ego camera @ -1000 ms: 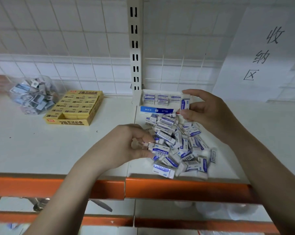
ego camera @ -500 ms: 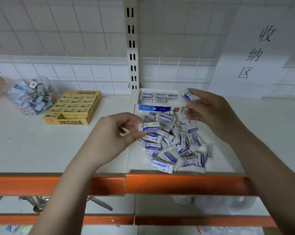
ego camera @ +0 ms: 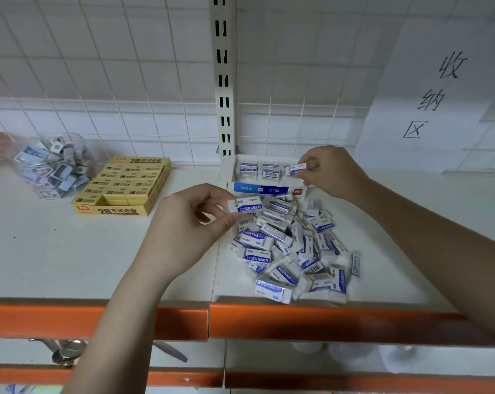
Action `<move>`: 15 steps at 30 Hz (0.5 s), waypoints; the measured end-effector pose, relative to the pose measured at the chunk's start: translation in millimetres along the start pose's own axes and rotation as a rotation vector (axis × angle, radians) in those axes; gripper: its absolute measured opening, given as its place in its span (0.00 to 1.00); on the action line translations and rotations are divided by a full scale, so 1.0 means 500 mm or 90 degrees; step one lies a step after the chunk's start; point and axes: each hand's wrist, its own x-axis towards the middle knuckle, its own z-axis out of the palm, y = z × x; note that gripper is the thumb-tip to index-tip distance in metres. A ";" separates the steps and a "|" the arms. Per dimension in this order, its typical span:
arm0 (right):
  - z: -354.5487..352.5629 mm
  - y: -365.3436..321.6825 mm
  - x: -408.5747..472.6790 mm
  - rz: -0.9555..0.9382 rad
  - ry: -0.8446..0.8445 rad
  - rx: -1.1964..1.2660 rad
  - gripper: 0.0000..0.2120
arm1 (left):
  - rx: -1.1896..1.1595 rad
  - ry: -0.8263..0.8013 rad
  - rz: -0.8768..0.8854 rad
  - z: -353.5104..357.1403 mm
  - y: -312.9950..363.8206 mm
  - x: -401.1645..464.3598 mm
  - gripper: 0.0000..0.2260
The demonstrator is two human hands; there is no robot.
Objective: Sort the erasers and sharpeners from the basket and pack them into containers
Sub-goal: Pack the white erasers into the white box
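The left hand (ego camera: 183, 223) pinches an eraser (ego camera: 245, 205) above the loose pile (ego camera: 292, 245); the right hand (ego camera: 330, 170) pinches another eraser (ego camera: 296, 168) over the open box (ego camera: 264, 173) near the shelf's (ego camera: 70, 251) back wall.

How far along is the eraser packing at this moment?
Early to midway. Done: the yellow box looks full, the clear jar holds small items, and the white box has one row of erasers. In hand: the right hand sets an eraser into that box; the left hand holds the next eraser. Left: the large loose pile.
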 end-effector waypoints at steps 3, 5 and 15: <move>0.004 -0.002 0.037 -0.030 -0.060 -0.129 0.12 | -0.003 0.011 -0.006 -0.003 -0.007 0.000 0.08; 0.007 0.000 0.059 -0.046 -0.071 -0.196 0.14 | -0.006 0.011 -0.011 -0.006 -0.010 -0.001 0.08; 0.025 0.029 0.080 -0.098 -0.091 -0.239 0.11 | -0.024 0.041 -0.037 -0.013 -0.024 0.008 0.09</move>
